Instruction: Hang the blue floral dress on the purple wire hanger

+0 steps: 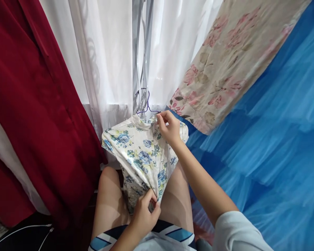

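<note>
A small white top with blue flowers hangs on a purple hanger over my knees. My right hand pinches the cloth at the neckline, close under the hanger's hook. My left hand is closed on the gathered lower hem of the same top, just above my lap.
A dark red garment hangs at the left. White curtains and grey straps are behind the top. A beige cloth with pink flowers and blue tulle fill the right side.
</note>
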The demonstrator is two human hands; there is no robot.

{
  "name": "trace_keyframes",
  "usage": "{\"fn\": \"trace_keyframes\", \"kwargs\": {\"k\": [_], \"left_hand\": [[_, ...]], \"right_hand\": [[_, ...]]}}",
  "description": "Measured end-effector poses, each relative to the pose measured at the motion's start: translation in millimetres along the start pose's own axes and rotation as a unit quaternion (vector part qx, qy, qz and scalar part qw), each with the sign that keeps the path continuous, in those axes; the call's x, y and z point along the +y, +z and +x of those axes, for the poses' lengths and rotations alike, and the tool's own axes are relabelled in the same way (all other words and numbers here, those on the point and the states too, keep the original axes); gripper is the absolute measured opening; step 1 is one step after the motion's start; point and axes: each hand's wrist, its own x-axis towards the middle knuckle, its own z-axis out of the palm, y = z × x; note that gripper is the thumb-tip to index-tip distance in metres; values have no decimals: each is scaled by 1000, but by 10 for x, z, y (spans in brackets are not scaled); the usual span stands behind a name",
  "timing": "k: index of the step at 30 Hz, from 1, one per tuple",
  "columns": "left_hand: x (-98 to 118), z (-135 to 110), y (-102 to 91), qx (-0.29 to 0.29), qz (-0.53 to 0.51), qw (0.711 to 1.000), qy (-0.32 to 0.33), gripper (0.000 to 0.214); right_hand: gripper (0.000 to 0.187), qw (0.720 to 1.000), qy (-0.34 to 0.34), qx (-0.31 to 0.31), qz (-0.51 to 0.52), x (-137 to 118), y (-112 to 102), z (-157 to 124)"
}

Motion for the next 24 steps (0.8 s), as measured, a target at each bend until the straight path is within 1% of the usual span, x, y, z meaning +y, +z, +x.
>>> {"fn": "trace_keyframes", "kwargs": {"k": [3, 5, 8, 10, 12, 16, 19, 22, 24], "left_hand": [[-9, 57, -52, 5, -2, 1000, 0, 13], [-9, 81, -74, -2, 4, 1000, -7, 13], [-10, 68, -32, -7, 20, 1000, -22, 13], [-11, 38, 29, -8, 23, 999, -25, 13], [-11, 1, 91, -11, 19, 1000, -20, 13], [-21, -66, 174, -7, 8, 1000, -27, 15], [-43, -84, 192, -6, 15, 999, -28, 15], [-74, -82, 187, -6, 23, 999, -21, 15], [-96, -80, 180, -8, 27, 999, -22, 14]], "right_hand": [[30, 999, 29, -19, 22, -32, -36, -135], [36, 996, 66, -61, 23, -21, -40, -172], [35, 981, 121, -147, -28, 7, -8, -165], [31, 974, 140, -162, -77, 11, 28, -143], [28, 970, 145, -166, -103, 2, 58, -119], [24, 957, 144, -212, -133, -38, 93, -89], [19, 948, 143, -233, -160, -65, 106, -93], [26, 948, 121, -238, -173, -72, 104, -99], [23, 941, 109, -262, -186, -61, 96, -93]]}}
